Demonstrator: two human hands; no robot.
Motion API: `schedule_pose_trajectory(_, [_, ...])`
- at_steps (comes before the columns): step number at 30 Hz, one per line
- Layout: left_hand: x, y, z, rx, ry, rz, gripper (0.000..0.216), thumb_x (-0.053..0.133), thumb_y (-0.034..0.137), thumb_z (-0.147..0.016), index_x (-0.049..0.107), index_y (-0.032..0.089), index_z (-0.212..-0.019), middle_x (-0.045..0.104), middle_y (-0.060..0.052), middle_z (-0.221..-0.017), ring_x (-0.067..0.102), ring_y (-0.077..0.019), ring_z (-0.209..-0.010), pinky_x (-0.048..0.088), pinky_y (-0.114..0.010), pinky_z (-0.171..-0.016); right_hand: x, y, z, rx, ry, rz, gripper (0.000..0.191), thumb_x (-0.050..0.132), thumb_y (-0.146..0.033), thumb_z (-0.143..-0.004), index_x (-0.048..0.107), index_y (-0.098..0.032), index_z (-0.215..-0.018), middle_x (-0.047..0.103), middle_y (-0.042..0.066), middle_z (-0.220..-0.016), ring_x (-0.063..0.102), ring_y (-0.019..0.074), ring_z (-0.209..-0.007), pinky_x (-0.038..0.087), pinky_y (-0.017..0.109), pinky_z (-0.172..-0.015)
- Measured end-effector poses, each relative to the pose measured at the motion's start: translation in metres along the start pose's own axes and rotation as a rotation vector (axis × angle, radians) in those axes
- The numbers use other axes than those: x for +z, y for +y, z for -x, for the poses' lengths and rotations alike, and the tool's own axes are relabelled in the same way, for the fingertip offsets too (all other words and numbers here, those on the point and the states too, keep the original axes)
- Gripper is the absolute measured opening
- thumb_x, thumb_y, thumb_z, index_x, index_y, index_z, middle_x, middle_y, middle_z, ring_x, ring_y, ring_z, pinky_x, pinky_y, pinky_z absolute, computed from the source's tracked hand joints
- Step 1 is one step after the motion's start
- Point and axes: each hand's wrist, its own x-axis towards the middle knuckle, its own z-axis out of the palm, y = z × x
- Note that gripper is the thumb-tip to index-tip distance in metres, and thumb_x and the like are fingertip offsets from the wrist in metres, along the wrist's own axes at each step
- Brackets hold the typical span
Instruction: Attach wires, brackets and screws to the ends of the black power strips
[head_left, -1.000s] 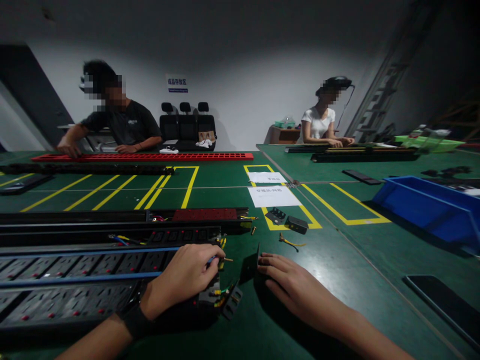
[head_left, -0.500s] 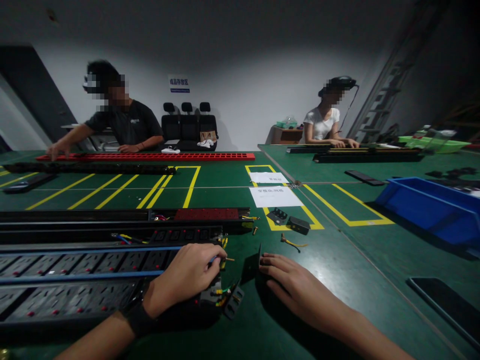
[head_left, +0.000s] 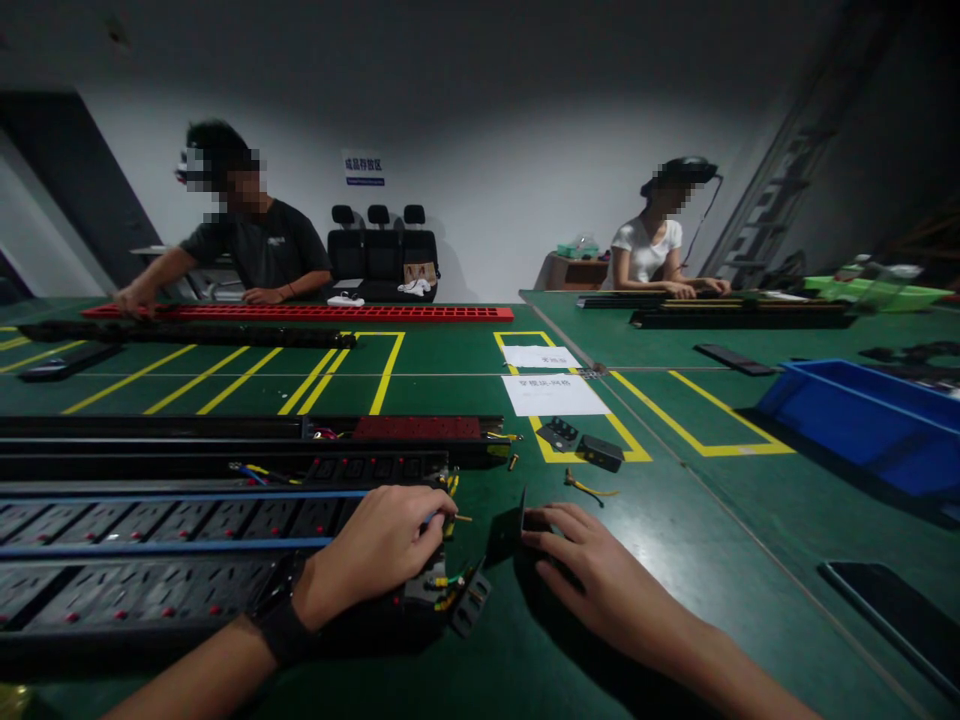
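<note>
Tabletop [head_left: 675, 520]: matte green mat, smooth with a faint sheen, marked with yellow tape lines.

Strip [head_left: 150, 570]: long, flat black plastic socket bar, lying along the near edge on the left. It has rows of rectangular sockets with small red dots. Its right end is open, with yellow-green leads [head_left: 444, 585] with brass tips sticking out.

Left hand [head_left: 375, 560]: rests on the open end of the strip, fingers curled tight and pinching a thin blue wire [head_left: 225, 546] that runs the length of the strip. Black band on the wrist.

Right hand [head_left: 592, 575]: palm down on the mat just right of the strip end, fingers stretched and loose, gripping nothing. The fingertips [head_left: 536, 520] touch a small thin black plate [head_left: 504, 530] that stands on edge between the two hands. I cannot tell the plate's material.

Behind the strip lie more black bars, parallel to it; one has a dark red section [head_left: 416, 427]. Toward the tabletop's middle:
- two white paper sheets [head_left: 553, 393]
- two small black blocks [head_left: 598, 452]
- a loose yellow lead [head_left: 585, 487]

Blue plastic bin [head_left: 862, 420], rectangular, near the right edge.

At the far edge, a person in a black shirt [head_left: 259, 250] has hands on a long red perforated bar [head_left: 300, 313]. A second person, in white [head_left: 649, 250], sits at the adjoining table.
</note>
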Motion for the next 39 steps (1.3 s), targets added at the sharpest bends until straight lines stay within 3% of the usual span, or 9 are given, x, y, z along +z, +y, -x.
schedule_pose_trajectory(3, [0.001,0.000,0.000,0.000,-0.004,-0.006,0.030,0.050,0.018,-0.098,0.077,0.022,-0.110,0.082,-0.005,-0.107,0.078,-0.0253,-0.095,0.057,-0.037,-0.083,-0.002,0.000,0.000,0.007,-0.019,-0.013,0.038,0.054,-0.018,-0.105,0.073,-0.026,-0.136,0.072,0.012,-0.136,0.066,0.0286,-0.123,0.057,0.051,-0.105])
schedule_pose_trajectory(9, [0.001,0.001,0.000,-0.013,-0.025,-0.007,0.031,0.050,0.016,-0.097,0.078,0.022,-0.110,0.083,-0.005,-0.107,0.079,-0.0274,-0.097,0.058,-0.040,-0.085,0.001,-0.002,-0.003,-0.006,-0.110,-0.026,0.041,0.051,-0.027,-0.110,0.066,-0.027,-0.149,0.063,0.008,-0.155,0.054,0.0277,-0.147,0.045,0.054,-0.122])
schedule_pose_trajectory(14, [-0.001,0.003,-0.001,-0.030,-0.046,-0.005,0.031,0.051,0.015,-0.095,0.078,0.022,-0.109,0.083,-0.006,-0.108,0.079,-0.0291,-0.099,0.059,-0.042,-0.087,0.004,-0.006,-0.005,-0.033,-0.181,0.012,0.045,0.049,-0.026,-0.111,0.059,-0.030,-0.155,0.058,0.005,-0.160,0.047,0.0269,-0.154,0.039,0.057,-0.127])
schedule_pose_trajectory(19, [0.000,0.004,-0.001,-0.041,-0.044,-0.021,0.030,0.052,0.016,-0.096,0.079,0.022,-0.107,0.084,-0.006,-0.106,0.080,-0.0275,-0.098,0.059,-0.038,-0.086,0.009,0.002,-0.007,-0.120,-0.181,0.063,0.055,0.053,-0.017,-0.106,0.054,-0.035,-0.158,0.057,0.003,-0.161,0.046,0.0295,-0.154,0.041,0.059,-0.124])
schedule_pose_trajectory(27, [0.000,0.006,0.000,-0.062,-0.060,-0.036,0.028,0.054,0.016,-0.096,0.079,0.023,-0.107,0.084,-0.005,-0.106,0.079,-0.0283,-0.100,0.058,-0.037,-0.087,0.003,0.003,-0.021,-0.127,-0.298,0.090,0.047,0.046,-0.025,-0.112,0.056,-0.035,-0.156,0.052,0.002,-0.164,0.044,0.0311,-0.155,0.043,0.062,-0.123])
schedule_pose_trajectory(33, [0.000,0.007,0.000,-0.071,-0.060,-0.019,0.029,0.055,0.015,-0.095,0.080,0.024,-0.108,0.084,-0.004,-0.106,0.080,-0.0293,-0.099,0.059,-0.039,-0.086,0.008,-0.002,-0.031,-0.200,-0.265,0.113,0.058,0.049,-0.009,-0.102,0.058,-0.031,-0.155,0.056,0.003,-0.161,0.048,0.0333,-0.152,0.047,0.062,-0.119])
schedule_pose_trajectory(39, [0.001,0.005,-0.001,-0.064,-0.050,-0.014,0.028,0.057,0.014,-0.094,0.080,0.024,-0.106,0.084,-0.004,-0.104,0.080,-0.0282,-0.097,0.059,-0.037,-0.085,0.015,-0.001,-0.039,-0.257,-0.240,0.139,0.058,0.048,-0.004,-0.099,0.061,-0.025,-0.151,0.060,0.006,-0.158,0.051,0.0348,-0.149,0.051,0.061,-0.116])
